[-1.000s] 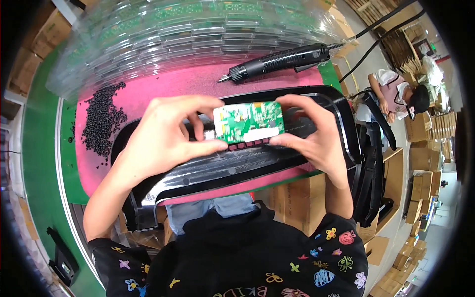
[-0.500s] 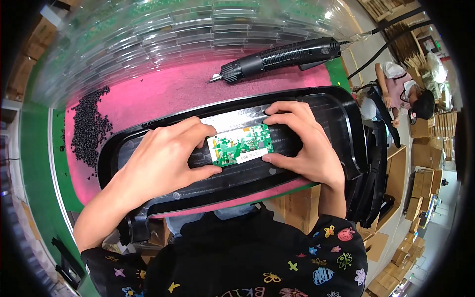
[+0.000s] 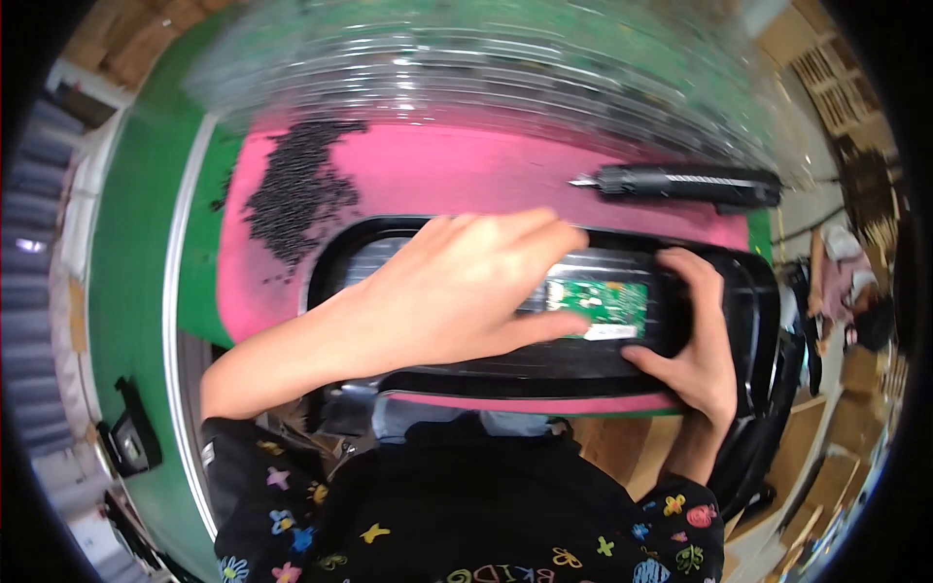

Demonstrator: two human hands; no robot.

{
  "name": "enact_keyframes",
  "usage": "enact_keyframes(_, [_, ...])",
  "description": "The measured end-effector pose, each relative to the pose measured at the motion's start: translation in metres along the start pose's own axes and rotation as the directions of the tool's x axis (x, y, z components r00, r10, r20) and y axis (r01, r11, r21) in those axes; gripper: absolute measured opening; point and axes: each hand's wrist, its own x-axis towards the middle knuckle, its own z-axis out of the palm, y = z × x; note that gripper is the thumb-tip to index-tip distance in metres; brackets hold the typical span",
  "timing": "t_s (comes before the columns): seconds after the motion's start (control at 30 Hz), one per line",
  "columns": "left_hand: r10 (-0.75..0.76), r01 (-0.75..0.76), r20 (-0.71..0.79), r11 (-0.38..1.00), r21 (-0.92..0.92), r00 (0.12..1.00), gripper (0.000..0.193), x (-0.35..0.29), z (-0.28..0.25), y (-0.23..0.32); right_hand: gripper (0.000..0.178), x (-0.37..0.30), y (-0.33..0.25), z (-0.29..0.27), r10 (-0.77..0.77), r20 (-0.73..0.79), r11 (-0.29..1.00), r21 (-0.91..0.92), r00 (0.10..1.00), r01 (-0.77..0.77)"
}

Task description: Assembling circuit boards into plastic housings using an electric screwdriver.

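Here, left hand [image 3: 486, 282] and right hand [image 3: 708, 358] flank a circuit board [image 3: 619, 302].

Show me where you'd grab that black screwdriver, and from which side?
Probably grip the black screwdriver around its thick, long body, from above, with the right hand. It lies sideways on the pink mat, so its top is open to you, and its thin, shiny tip points left, away from that grip.
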Motion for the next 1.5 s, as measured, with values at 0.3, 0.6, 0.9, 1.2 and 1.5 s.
enact_keyframes(0.3, [-0.231, 0.309, -0.235, 0.869, 0.386, 0.944, 0.026, -0.061, -0.077, -0.074, 0.044, 0.004, 0.013, -0.049, 0.119, -0.542, 0.965, -0.136, 0.832, -0.226])
enact_keyframes(0.6, [-0.324, 0.364, -0.170, 0.859, 0.360, 0.931, 0.026, -0.065, -0.057, -0.090, 0.041, 0.069, 0.046, -0.040, 0.283, -0.500, 0.945, 0.290, 0.818, -0.149])
enact_keyframes(0.9, [-0.317, 0.384, -0.234, 0.855, 0.348, 0.919, 0.016, -0.060, -0.058, -0.087, 0.033, 0.117, -0.027, 0.016, 0.219, -0.203, 0.338, 0.933, 0.954, 0.121])
enact_keyframes(1.2, [-0.225, 0.163, -0.136, 0.917, -0.363, 0.965, 0.009, -0.011, -0.063, -0.019, 0.036, 0.084, -0.047, 0.002, 0.037, -0.274, -0.157, 0.948, 0.961, 0.277])
enact_keyframes(1.5, [-0.122, 0.180, 0.138, 0.801, -0.571, 0.983, 0.014, 0.030, -0.041, -0.002, 0.043, 0.062, -0.031, 0.002, -0.120, -0.344, -0.259, 0.916, 0.931, 0.305])
